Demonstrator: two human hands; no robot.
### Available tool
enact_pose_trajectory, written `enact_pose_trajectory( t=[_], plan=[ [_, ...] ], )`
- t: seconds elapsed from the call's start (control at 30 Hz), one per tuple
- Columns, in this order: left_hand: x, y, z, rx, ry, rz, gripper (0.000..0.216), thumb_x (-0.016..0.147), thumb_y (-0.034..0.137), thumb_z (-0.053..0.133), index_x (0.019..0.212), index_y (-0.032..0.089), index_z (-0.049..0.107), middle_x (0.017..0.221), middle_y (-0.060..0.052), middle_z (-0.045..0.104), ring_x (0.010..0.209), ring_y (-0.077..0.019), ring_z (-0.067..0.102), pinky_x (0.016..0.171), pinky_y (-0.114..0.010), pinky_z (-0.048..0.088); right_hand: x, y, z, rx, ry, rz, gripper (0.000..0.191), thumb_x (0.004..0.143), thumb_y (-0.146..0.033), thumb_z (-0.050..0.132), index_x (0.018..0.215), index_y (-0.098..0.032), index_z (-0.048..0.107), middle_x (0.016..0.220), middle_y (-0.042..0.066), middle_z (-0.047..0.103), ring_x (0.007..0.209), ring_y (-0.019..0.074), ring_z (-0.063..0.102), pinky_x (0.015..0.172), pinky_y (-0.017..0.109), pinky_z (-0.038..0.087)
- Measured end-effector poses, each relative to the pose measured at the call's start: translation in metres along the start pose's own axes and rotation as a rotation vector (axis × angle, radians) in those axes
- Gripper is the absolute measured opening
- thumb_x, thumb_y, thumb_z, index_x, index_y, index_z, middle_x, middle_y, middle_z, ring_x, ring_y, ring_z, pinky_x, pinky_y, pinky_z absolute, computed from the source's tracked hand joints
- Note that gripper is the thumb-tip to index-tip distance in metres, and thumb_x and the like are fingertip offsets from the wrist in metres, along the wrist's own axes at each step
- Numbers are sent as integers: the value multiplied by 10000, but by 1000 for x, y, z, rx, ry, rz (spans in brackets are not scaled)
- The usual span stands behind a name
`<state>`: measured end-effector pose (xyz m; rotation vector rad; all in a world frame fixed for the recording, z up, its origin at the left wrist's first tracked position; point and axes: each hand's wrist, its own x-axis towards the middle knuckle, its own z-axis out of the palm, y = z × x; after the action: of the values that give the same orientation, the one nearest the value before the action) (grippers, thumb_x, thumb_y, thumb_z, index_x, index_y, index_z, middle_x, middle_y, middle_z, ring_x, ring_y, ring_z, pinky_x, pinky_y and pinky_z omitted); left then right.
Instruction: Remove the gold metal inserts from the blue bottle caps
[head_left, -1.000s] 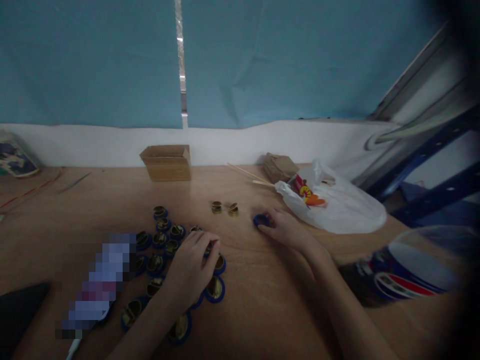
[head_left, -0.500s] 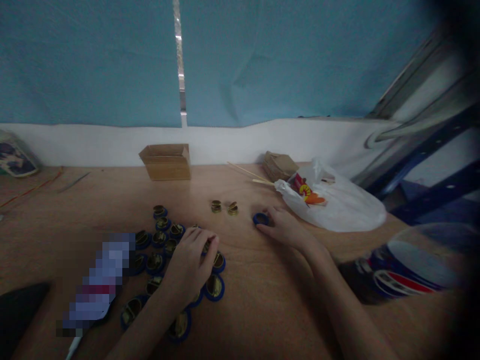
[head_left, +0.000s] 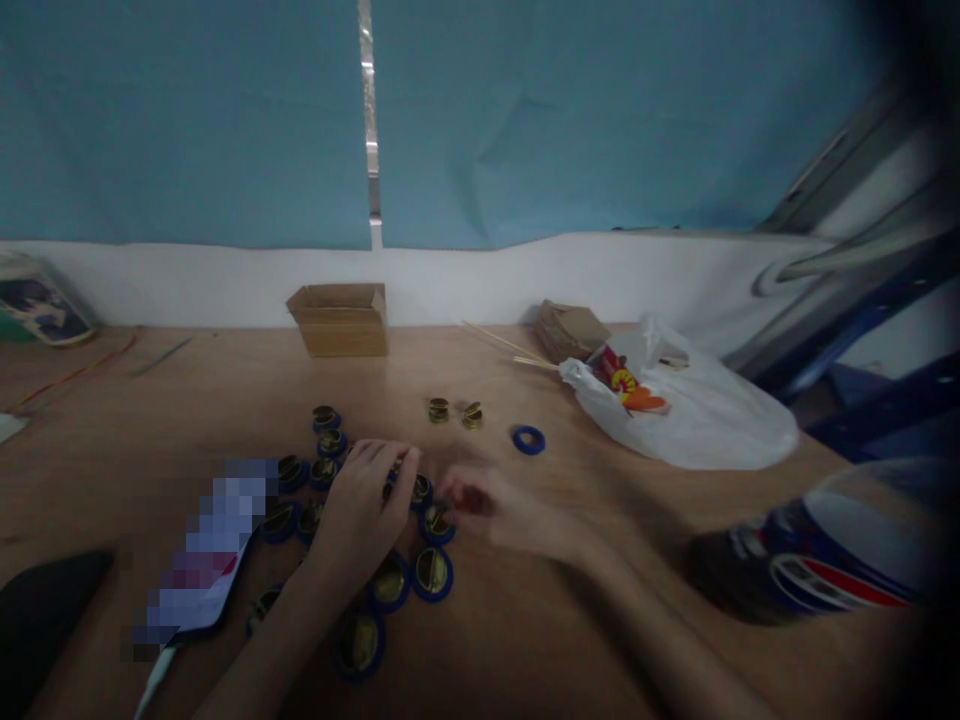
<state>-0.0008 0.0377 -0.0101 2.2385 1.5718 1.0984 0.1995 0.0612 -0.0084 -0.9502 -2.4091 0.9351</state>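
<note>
Head view, the only one. Left hand [head_left: 369, 490] arches, fingers curled, over a cluster of blue rings with gold centres [head_left: 432, 574]; its fingertips are hidden, so cannot tell whether it grips one. Right hand [head_left: 495, 505] is motion-blurred at the cluster's right edge, fingers bent; cannot tell whether it holds anything. A lone blue ring [head_left: 529, 450] lies flat beyond the right hand, apart from it; two gold pieces [head_left: 439, 412] sit to the ring's left.

Risks, by judgement: both hands crowd one spot, so a stray knuckle could shunt neighbouring rings. Left forearm hangs over the near rings; lowering it could drag them. A wide right elbow could clip the cup [head_left: 810, 565] and, if it holds drink, wet the table [head_left: 600, 640].
</note>
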Motion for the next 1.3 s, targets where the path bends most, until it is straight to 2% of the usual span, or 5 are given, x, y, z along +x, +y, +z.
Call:
enact_pose_trajectory(
  t=[0.27, 0.47, 0.73, 1.0, 1.3],
  plan=[
    [-2, 10, -2, -129, 3, -102, 168, 913, 242, 476, 914, 183, 634, 914, -80, 694, 895, -249, 629, 827, -385, 470, 2, -11, -6, 43, 258, -39, 136, 846, -221, 645, 712, -198, 641, 733, 2, 604, 659, 137, 572, 587, 257, 455],
    [2, 21, -5, -982, -220, -518, 386, 862, 475, 559, 1038, 143, 646, 936, -94, 726, 848, -228, 694, 770, -343, 545, -1, -27, -9, 20, 757, -157, 68, 837, -169, 649, 794, -216, 673, 758, 19, 666, 720, 165, 625, 666, 303, 511],
    [1, 17, 1, -1218, -199, -517, 271, 858, 369, 626, 1011, 150, 672, 973, -71, 719, 883, -187, 675, 772, -283, 541, -6, -34, 3, -96, 609, -256, 311, 838, -119, 618, 1134, -206, 579, 994, 55, 648, 903, 178, 617, 795, 324, 512],
    [-2, 23, 1, -941, -116, -229, 242, 887, 215, 585, 1114, 204, 665, 1133, -54, 698, 1056, -189, 626, 919, -288, 480, -2, -32, 4, -46, 614, -161, 226, 852, -153, 634, 1066, -212, 592, 958, 31, 611, 869, 164, 580, 761, 315, 488],
    [-7, 22, 3, -909, -111, -187, 306, 841, 159, 624, 1140, 224, 643, 1160, -53, 696, 1074, -190, 644, 923, -305, 512, -2, -32, 15, -77, 722, -211, 259, 841, -74, 623, 1062, -202, 579, 966, 45, 602, 874, 169, 585, 747, 305, 509]
  ],
)
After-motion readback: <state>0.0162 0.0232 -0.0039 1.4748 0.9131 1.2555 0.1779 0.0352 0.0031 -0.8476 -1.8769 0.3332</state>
